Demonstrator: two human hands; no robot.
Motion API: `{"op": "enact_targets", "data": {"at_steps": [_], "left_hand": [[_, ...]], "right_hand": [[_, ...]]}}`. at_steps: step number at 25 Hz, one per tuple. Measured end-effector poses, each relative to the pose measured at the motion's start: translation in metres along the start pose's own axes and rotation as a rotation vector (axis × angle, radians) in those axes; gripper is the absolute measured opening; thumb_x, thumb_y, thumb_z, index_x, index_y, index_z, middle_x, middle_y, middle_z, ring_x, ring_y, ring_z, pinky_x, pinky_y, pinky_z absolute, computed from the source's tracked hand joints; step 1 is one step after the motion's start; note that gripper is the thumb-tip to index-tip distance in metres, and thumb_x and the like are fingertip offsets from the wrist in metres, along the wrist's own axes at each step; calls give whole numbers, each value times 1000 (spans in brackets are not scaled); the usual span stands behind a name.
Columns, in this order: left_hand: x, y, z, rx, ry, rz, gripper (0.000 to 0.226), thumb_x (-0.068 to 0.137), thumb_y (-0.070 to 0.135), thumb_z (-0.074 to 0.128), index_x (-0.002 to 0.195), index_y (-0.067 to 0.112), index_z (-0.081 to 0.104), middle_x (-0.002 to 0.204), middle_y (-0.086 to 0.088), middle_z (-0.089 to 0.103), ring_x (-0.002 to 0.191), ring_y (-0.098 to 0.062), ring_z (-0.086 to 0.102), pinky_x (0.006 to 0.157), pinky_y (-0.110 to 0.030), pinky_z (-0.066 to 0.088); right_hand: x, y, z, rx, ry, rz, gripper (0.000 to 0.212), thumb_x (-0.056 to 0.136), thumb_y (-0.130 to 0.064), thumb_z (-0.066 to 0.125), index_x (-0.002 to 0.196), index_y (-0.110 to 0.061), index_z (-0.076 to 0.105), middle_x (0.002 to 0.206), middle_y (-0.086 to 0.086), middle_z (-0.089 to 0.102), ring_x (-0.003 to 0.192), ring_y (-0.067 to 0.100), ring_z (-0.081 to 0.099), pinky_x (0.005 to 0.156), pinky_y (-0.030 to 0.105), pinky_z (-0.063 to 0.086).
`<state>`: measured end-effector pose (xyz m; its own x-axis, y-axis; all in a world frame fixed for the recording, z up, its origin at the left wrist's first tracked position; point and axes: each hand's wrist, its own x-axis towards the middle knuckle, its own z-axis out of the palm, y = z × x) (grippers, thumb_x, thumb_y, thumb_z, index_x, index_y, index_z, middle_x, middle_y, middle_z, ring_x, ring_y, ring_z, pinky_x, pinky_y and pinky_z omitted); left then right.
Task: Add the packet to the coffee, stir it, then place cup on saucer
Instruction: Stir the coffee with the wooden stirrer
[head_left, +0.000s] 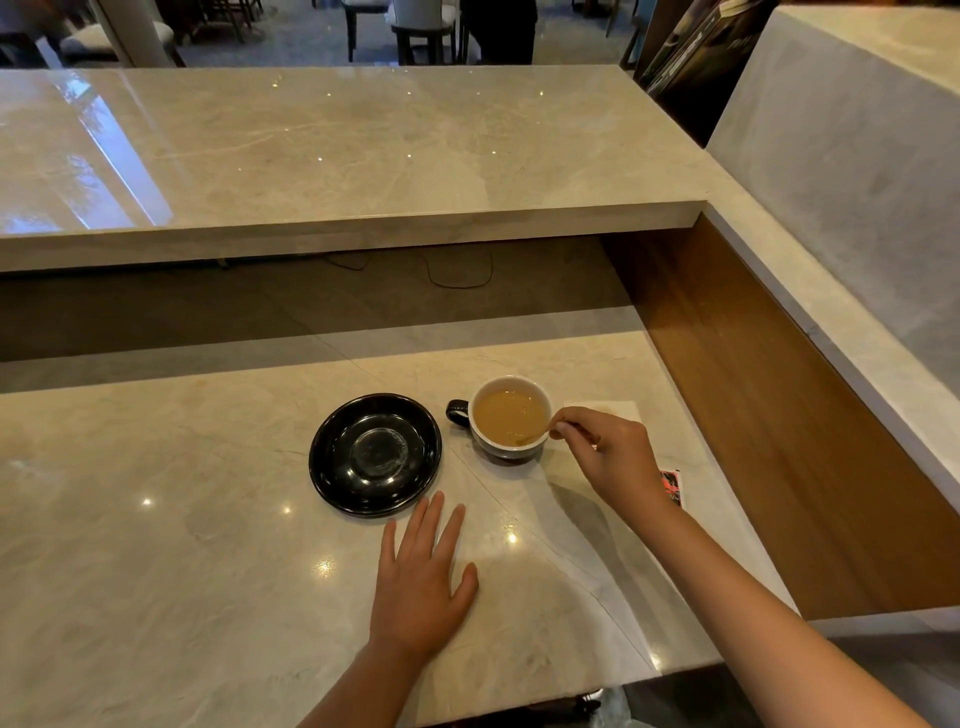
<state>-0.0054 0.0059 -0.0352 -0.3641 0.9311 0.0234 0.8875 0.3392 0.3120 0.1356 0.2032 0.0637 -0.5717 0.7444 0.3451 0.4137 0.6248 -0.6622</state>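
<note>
With the right hand (605, 457) pinching a stirrer (540, 434) in the cup (511, 418), at three o'clock of the saucer (375, 454), and the left hand (418, 587) flat and spread, brisk stirring risks slopping coffee (506, 415) or tipping the unsteadied cup.

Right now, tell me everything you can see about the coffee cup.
The coffee cup is white inside, darker outside, with a black handle pointing left toward the black saucer. It stands upright on the marble counter, apart from the saucer, nearly full of light brown coffee. A thin stirrer, held by the right hand, dips into it.
</note>
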Motion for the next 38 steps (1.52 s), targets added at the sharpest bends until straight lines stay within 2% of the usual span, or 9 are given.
{"op": "enact_targets", "data": {"at_steps": [3,9,14,19,26,28,30,33,38], "left_hand": [[0,0,0,14,-14,-6,64,85,54,35,144,30,21,152,-2,18,137,-16,7,108,-44,-1],[0,1,0,22,-14,-7,64,86,53,35,144,30,21,152,-2,16,138,-17,6,107,-45,2],[0,1,0,20,-14,-9,65,86,54,34,145,31,16,152,-1,12,138,-15,0,107,-44,-2],[0,1,0,26,-15,-7,65,86,55,32,145,31,17,152,-2,13,138,-14,0,107,-44,-2],[0,1,-1,24,-19,-8,65,86,54,33,145,31,18,153,-2,13,138,-15,1,107,-45,0],[0,1,-2,19,-18,-7,65,85,53,35,144,30,21,152,-3,16,138,-16,5,107,-46,3],[0,1,-2,19,-16,-5,65,85,53,36,144,29,23,152,-3,19,137,-17,8,106,-46,5],[1,1,-1,21,-24,-9,64,86,55,33,144,30,22,152,-3,16,138,-18,8,106,-47,4],[0,0,0,22,-24,-5,64,87,53,35,145,29,20,153,-2,13,138,-16,2,106,-46,1]], "right_hand": [[4,-8,12,122,26,93,11,84,-4,62,88,-8,71,81,9,75,75,16,68,71,19,50],[27,-8,25,88,87,117,13,87,-7,58,92,-9,69,87,10,74,80,22,67,73,36,55],[33,5,5,-106,72,-18,8,86,-6,59,89,-6,67,79,12,73,70,27,66,64,37,55],[21,4,-14,-172,-11,-55,10,86,-7,60,92,-5,67,81,13,73,71,28,67,67,38,56],[8,-5,-7,127,-32,200,11,86,-3,59,85,-7,69,75,4,72,75,15,69,76,31,55],[8,-5,3,228,-6,251,13,85,-2,58,84,-9,70,75,4,71,77,16,69,77,34,56],[10,-5,13,283,32,270,13,85,-2,59,86,-9,70,78,4,71,80,19,69,77,30,55],[19,-8,22,217,94,212,13,86,-4,58,89,-9,70,83,6,72,81,21,67,73,24,52],[33,1,11,-44,72,20,10,87,-5,58,91,-6,68,84,13,73,75,26,66,69,38,55]]}}
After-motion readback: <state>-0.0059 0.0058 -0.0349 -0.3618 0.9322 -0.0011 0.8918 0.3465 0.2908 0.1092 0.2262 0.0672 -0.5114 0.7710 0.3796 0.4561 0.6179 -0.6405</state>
